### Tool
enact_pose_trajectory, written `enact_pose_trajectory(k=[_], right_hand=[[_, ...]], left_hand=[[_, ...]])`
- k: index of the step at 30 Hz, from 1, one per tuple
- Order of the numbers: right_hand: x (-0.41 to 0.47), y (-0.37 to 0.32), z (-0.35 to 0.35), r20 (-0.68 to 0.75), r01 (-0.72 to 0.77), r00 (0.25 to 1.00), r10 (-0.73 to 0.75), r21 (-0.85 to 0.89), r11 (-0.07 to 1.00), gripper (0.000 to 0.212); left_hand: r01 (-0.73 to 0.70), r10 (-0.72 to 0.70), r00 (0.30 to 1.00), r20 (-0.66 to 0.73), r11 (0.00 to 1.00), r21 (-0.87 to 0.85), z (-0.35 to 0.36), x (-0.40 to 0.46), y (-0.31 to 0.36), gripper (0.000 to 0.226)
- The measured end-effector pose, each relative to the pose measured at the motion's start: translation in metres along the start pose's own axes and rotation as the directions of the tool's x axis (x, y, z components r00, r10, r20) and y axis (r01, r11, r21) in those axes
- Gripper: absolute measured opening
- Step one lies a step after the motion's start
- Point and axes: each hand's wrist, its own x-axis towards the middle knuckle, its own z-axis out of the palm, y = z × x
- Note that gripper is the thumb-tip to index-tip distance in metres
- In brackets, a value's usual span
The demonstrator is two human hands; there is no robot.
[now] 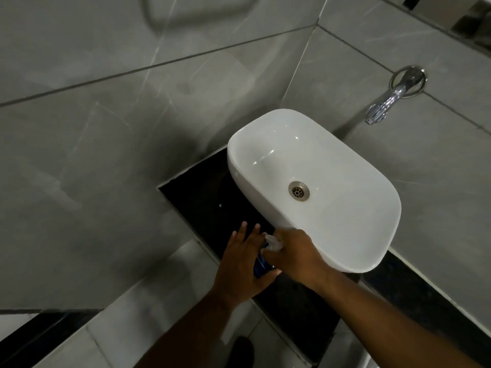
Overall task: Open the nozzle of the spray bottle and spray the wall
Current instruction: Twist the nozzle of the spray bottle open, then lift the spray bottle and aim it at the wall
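The white basin (pixel 313 166) sits on a black counter (pixel 207 197) and holds nothing but its metal drain (pixel 299 191), which lies near the bowl's middle; the bowl looks dry, though glare makes that hard to judge. A chrome tap (pixel 385 104) juts from the grey tiled wall (pixel 106 128) at about 1 o'clock from the basin, its spout just short of the rim.

The spray bottle (pixel 261 261) stands on the counter at roughly 7 o'clock from the basin, just beside its outer wall. Only a strip of blue body and a pale nozzle head show between the two hands; what is in it cannot be made out.

The left hand (pixel 243 264) lies against the bottle's left side with fingers stretched out flat and thumb hooked under the blue body, more a cradle than a clasp. The right hand (pixel 295 254) is curled over the nozzle head, covering most of it; whether its fingers actually pinch the nozzle cannot be told. Both forearms run off the bottom edge. A dark shape at 6 o'clock, low on the floor, is too dim to identify.
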Motion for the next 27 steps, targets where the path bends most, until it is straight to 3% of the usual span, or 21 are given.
enact_pose_trajectory(k=[3, 6, 13, 18, 27], right_hand=[[-0.004, -0.005, -0.009, 0.046, -0.021, 0.999, 0.021, 0.000, 1.000, 0.023], [-0.015, -0.010, -0.025, 0.077, 0.058, 0.996, -0.054, -0.049, 0.997, 0.028], [-0.018, -0.012, -0.043, 0.109, 0.199, 0.975, -0.194, -0.042, 0.979, 0.011], [-0.016, -0.010, -0.047, 0.199, 0.299, 0.940, -0.277, -0.089, 0.950, 0.035], [-0.027, -0.007, -0.042, 0.106, 0.207, 0.973, -0.204, -0.021, 0.978, 0.044]], left_hand=[[0.018, -0.018, 1.000, -0.005, 1.000, -0.004, 0.002, -0.001, 0.001, 0.079], [0.035, -0.035, 0.999, -0.013, 0.999, -0.010, 0.004, -0.002, 0.003, 0.081], [0.057, -0.058, 0.998, 0.013, 0.998, 0.036, 0.002, 0.000, 0.001, 0.086], [0.042, -0.043, 0.999, 0.009, 0.998, 0.038, 0.002, 0.000, 0.000, 0.087], [0.117, -0.115, 0.989, 0.092, 0.993, -0.026, 0.001, -0.005, 0.003, 0.094]])
